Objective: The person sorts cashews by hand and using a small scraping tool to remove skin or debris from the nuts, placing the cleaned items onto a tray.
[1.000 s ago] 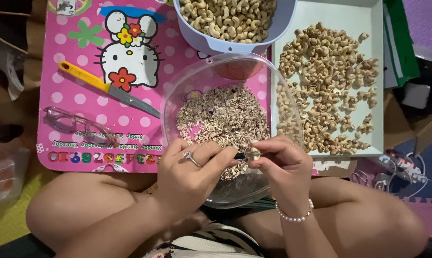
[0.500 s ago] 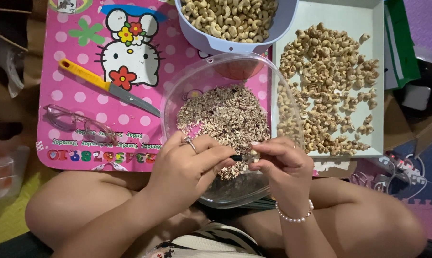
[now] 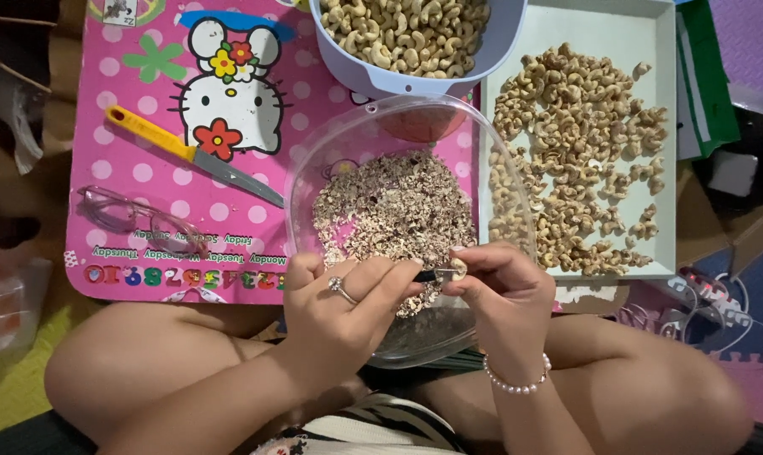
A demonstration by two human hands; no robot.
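Note:
My left hand (image 3: 348, 307), with a ring on one finger, grips a small dark-handled blade (image 3: 430, 275) and presses its tip against a cashew nut (image 3: 459, 268). My right hand (image 3: 493, 291), with a pearl bracelet at the wrist, pinches that nut between thumb and fingers. Both hands work over the near rim of a clear plastic bowl (image 3: 314, 168) that holds a heap of brownish nut skins (image 3: 394, 215).
A pale blue bowl (image 3: 373, 77) of cashews stands at the top. A white tray (image 3: 634, 25) spread with cashews lies to the right. On the pink cartoon mat (image 3: 112, 109) lie a yellow-handled knife (image 3: 192, 156) and glasses (image 3: 137, 217). My bare knees frame the bowl.
My hands have shifted slightly over the bowl's near rim, and the nut has been turned between my right fingers. Nothing else has moved.

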